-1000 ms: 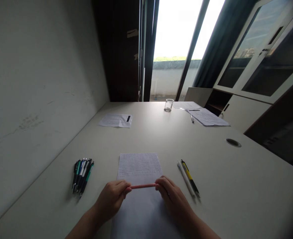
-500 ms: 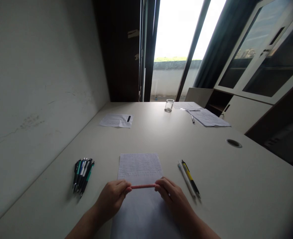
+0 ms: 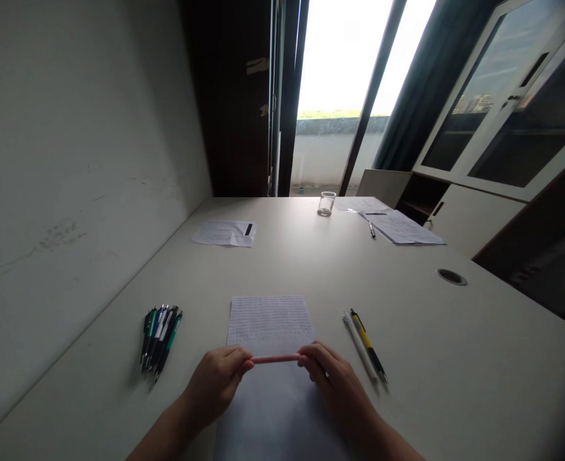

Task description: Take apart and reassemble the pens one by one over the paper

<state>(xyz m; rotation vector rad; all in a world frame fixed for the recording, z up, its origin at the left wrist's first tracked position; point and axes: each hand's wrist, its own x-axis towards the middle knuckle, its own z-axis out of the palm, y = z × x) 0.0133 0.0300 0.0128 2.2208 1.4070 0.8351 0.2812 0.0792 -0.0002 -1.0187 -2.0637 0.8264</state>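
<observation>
A slim pink pen-like stick [image 3: 275,359] is held level between my two hands, its ends hidden by my fingers. My left hand [image 3: 220,378] pinches its left end, and my right hand [image 3: 328,374] pinches the right end. Below them lies a sheet of paper [image 3: 270,320] with dense handwriting on its far part; the near part looks plain. To the left rests a bunch of several pens [image 3: 160,339], black, green and white. Right of my right hand, a white pen [image 3: 360,349] and a yellow-and-black pen [image 3: 369,346] lie side by side.
A crumpled printed sheet [image 3: 225,233] lies farther back at left, near the wall [image 3: 81,192]. Toward the back right stand a clear glass [image 3: 326,203], a stack of papers [image 3: 405,226] and a single pen [image 3: 371,230]. A round grommet [image 3: 451,276] is set into the table [image 3: 455,358].
</observation>
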